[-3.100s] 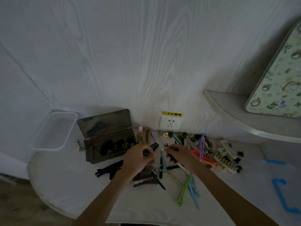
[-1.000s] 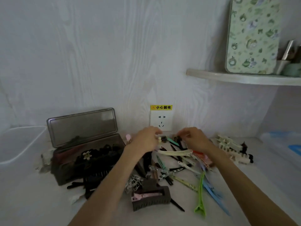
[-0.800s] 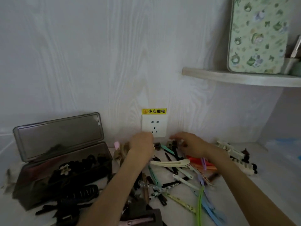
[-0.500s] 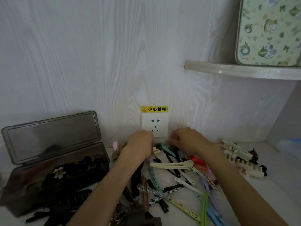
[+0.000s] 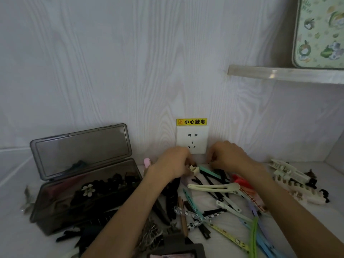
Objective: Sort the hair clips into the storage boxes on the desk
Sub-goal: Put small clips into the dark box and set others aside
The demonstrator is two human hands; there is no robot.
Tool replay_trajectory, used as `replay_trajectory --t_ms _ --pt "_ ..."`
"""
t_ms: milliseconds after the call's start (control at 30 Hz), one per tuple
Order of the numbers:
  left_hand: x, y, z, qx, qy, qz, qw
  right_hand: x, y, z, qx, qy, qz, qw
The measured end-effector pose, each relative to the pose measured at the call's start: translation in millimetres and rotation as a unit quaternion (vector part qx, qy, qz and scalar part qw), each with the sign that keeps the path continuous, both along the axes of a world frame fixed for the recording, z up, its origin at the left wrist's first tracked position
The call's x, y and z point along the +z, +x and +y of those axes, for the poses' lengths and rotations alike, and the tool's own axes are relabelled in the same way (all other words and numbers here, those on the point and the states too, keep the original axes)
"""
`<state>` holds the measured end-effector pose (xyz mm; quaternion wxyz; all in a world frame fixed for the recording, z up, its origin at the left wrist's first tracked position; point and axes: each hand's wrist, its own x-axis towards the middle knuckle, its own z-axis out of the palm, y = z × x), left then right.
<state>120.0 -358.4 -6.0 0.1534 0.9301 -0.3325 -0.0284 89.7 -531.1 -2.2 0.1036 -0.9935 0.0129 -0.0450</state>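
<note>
Both hands reached to the desk's back edge under the socket [image 5: 191, 139], the left hand [image 5: 175, 162] pinching a small cream clip [image 5: 193, 168], the right hand [image 5: 228, 155] curled, grasp unclear, presumably gathering clips for the open box [image 5: 87, 194] at the left.

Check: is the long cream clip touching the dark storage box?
Apart. Head view shows the long cream clip right of the left forearm, the dark storage box left of it.

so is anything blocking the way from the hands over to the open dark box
Nothing visible does. The left hand and right hand work at the back of the clip pile, and the dark storage box sits left with its lid up. Only loose clips lie between.
</note>
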Motion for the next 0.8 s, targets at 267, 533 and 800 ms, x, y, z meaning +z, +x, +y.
replay_trajectory --t_ms 267,533,800 --pt "56 0 60 0.01 -0.135 0.102 0.986 23 -9 12 0.055 0.164 -0.058 0.983" --pt "88 -4 152 0.121 -0.074 0.212 0.967 35 -26 122 0.211 0.333 -0.053 0.918" --pt "92 -12 151 0.203 0.047 0.209 0.955 31 -24 117 0.204 0.319 -0.014 0.926"
